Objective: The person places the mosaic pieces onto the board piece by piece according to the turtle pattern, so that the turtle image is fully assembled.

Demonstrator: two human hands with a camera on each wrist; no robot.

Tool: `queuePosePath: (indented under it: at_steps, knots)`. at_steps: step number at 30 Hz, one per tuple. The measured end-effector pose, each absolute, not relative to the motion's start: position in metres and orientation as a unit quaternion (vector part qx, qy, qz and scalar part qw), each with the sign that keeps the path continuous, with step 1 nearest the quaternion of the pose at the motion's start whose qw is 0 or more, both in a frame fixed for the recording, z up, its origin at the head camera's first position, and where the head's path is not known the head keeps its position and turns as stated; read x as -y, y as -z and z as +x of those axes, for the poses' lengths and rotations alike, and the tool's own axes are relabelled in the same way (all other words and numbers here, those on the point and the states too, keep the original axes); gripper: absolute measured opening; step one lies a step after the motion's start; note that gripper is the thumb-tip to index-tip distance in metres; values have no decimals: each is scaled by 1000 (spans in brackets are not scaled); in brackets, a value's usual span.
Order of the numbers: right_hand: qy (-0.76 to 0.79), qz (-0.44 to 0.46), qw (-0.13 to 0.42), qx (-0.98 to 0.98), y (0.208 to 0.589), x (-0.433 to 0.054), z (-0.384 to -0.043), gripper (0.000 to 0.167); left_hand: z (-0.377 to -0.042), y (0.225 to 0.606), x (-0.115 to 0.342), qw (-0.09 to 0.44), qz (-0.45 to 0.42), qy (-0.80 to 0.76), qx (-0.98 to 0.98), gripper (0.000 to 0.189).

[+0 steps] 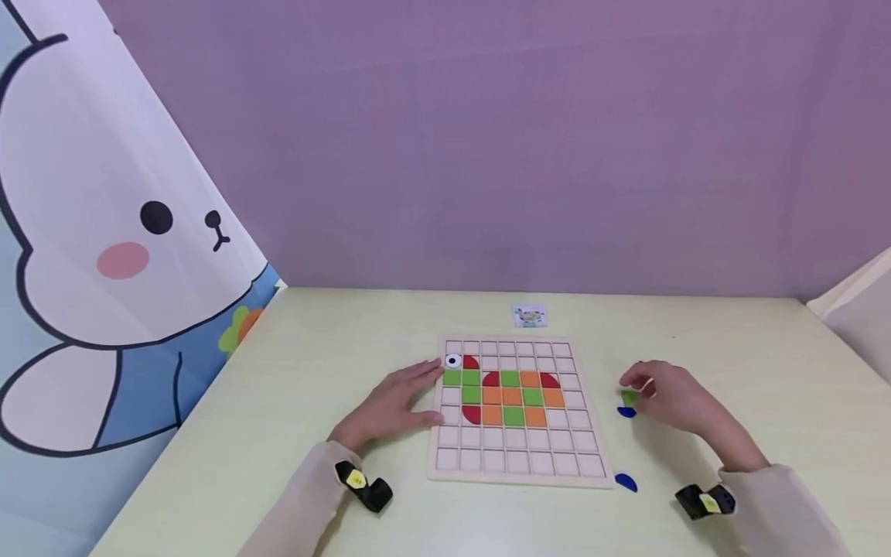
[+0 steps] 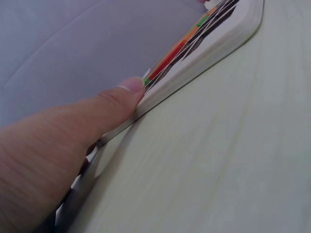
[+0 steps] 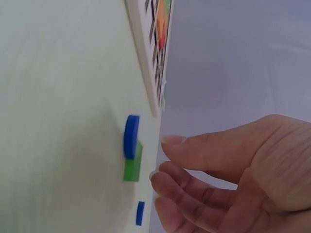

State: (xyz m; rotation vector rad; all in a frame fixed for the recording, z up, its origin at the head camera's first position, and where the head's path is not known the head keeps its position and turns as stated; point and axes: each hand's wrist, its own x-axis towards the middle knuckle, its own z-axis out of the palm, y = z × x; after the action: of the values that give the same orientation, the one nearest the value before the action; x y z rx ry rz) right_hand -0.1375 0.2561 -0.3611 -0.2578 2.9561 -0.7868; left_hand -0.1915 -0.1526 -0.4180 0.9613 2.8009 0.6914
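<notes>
My left hand (image 1: 390, 406) rests at the left side of a square-gridded wooden board (image 1: 515, 462), its fingers spread along the edge. In the left wrist view, the thumb (image 2: 112, 104) touches the board's side. Green, orange and red pieces, with a round eye piece (image 1: 453, 360), sit in the grid. To the right of the board, my right hand (image 1: 671, 396) is over loose pieces, fingers loosely bent and nothing between them. Near its fingertips lie a green block (image 3: 132, 167) and a blue half-round piece (image 3: 131, 137); a smaller-looking blue piece (image 3: 140, 213) lies farther off.
Another blue half-round piece (image 1: 626, 482) lies beside the board's near right corner. Behind the board is a small picture card (image 1: 530, 315). A purple cloth (image 1: 522, 155) hangs along the table's back, and a cartoon-printed cloth (image 1: 90, 193) covers the left.
</notes>
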Motion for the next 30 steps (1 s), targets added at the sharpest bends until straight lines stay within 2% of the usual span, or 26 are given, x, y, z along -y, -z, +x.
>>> queuePosePath:
  at_steps: [6,21,30]
  knots:
    - [256,-73,45,-963,368,-264,-140,27,-190,419,152,52,310,-231,-921,80]
    - [261,-70,71,-960,375,-265,-140,23,-190,418,152,52,315,-229,-919,80]
    - [274,-96,50,-956,373,-262,-139,19,-190,416,152,52,317,-233,-918,79]
